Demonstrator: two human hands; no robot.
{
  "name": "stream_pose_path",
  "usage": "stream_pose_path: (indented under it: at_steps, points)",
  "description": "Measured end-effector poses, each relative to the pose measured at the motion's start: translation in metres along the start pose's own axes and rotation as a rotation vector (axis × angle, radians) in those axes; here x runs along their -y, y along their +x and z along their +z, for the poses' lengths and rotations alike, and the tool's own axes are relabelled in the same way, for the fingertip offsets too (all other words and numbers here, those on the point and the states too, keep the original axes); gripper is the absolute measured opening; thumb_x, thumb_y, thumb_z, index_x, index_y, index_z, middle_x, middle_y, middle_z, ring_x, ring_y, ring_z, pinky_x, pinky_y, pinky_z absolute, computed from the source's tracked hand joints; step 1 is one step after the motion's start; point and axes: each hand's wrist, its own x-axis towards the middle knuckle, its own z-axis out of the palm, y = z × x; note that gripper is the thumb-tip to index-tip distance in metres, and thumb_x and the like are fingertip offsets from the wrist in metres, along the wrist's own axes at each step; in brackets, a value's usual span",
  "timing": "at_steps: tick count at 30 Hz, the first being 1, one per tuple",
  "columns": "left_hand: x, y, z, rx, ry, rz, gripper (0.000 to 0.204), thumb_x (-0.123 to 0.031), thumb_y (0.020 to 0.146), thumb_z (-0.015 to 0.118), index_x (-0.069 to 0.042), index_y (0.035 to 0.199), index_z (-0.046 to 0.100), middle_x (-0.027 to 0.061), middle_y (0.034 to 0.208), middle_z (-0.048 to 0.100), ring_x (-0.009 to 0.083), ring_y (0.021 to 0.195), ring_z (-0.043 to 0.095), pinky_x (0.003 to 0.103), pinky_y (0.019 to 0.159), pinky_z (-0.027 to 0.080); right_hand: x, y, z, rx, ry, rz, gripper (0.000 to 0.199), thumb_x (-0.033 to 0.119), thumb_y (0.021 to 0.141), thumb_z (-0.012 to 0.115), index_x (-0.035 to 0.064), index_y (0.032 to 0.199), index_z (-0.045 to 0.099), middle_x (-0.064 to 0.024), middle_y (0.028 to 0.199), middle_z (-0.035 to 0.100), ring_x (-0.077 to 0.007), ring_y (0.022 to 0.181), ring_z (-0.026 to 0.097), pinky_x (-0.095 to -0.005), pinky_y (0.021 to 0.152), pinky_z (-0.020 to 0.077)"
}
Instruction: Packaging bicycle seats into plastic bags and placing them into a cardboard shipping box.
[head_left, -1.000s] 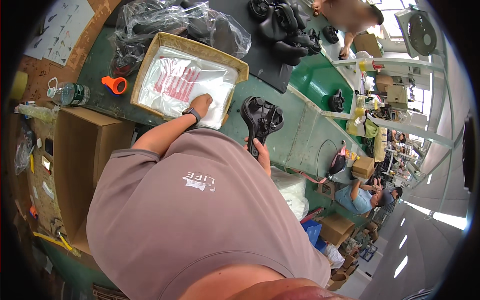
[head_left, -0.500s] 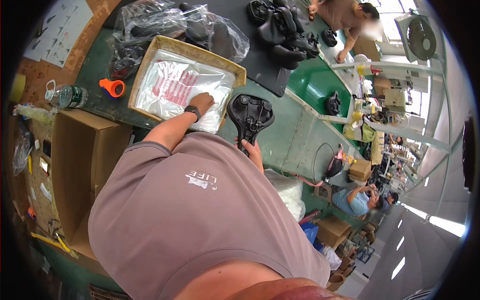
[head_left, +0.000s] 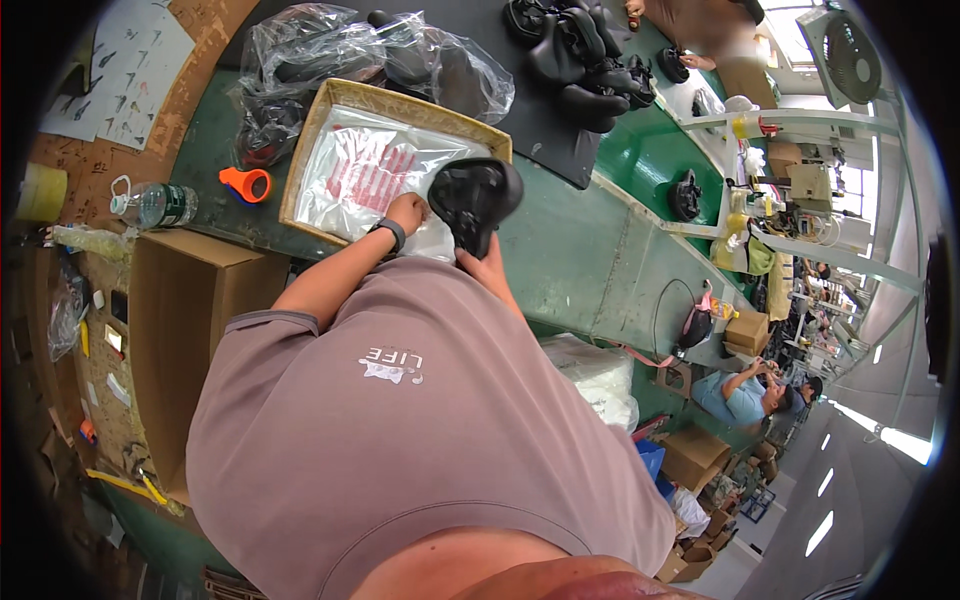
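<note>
A black bicycle saddle [head_left: 476,195] is gripped by its narrow nose in my right hand [head_left: 486,268], its wide end pointing away from me. Beside it, my left hand [head_left: 408,212], with a dark watch on the wrist, has its fingers closed on a clear plastic bag [head_left: 432,240] at the near right corner of a shallow cardboard box. That box [head_left: 298,175] holds a stack of clear bags with red print [head_left: 365,170]. The left fingertips are partly hidden.
Bagged saddles [head_left: 300,65] lie behind the box, and bare saddles [head_left: 590,70] are heaped on a black mat. An orange tape dispenser [head_left: 245,185], a water bottle [head_left: 160,203] and an open carton [head_left: 180,300] stand to the left. A co-worker [head_left: 700,30] is across the bench.
My left hand has drawn back toward me from the middle of the bag stack, pulling at a bag. The saddle has tilted and come closer to the box in my right hand.
</note>
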Motion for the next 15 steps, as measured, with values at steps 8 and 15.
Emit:
stream_pose_path:
  at_steps: [8, 15]
  points:
    - [-0.125, -0.045, -0.097, -0.319, -0.333, 0.094, 0.024, -0.023, 0.112, 0.063, -0.002, 0.108, 0.072, 0.0175, 0.125, 0.077, 0.0372, 0.119, 0.072, 0.043, 0.105, 0.055, -0.006, 0.056, 0.007, 0.044, -0.958, -0.34, 0.087, 0.015, 0.09, 0.083, 0.0162, 0.166, 0.041, -0.0256, 0.128, 0.072, -0.0504, 0.109, 0.074, -0.0567, 0.093, 0.0594]
    - [-0.211, -0.128, -0.139, -0.116, 0.121, 0.775, 0.004, -0.01, 0.104, 0.07, -0.007, 0.102, 0.071, 0.011, 0.132, 0.074, 0.0365, 0.151, 0.055, 0.053, 0.128, 0.037, 0.053, 0.064, 0.012, 0.164, -0.606, -0.01, 0.078, 0.007, 0.097, 0.074, 0.0096, 0.167, 0.038, -0.0255, 0.12, 0.074, -0.0421, 0.091, 0.077, -0.0508, 0.075, 0.0632]
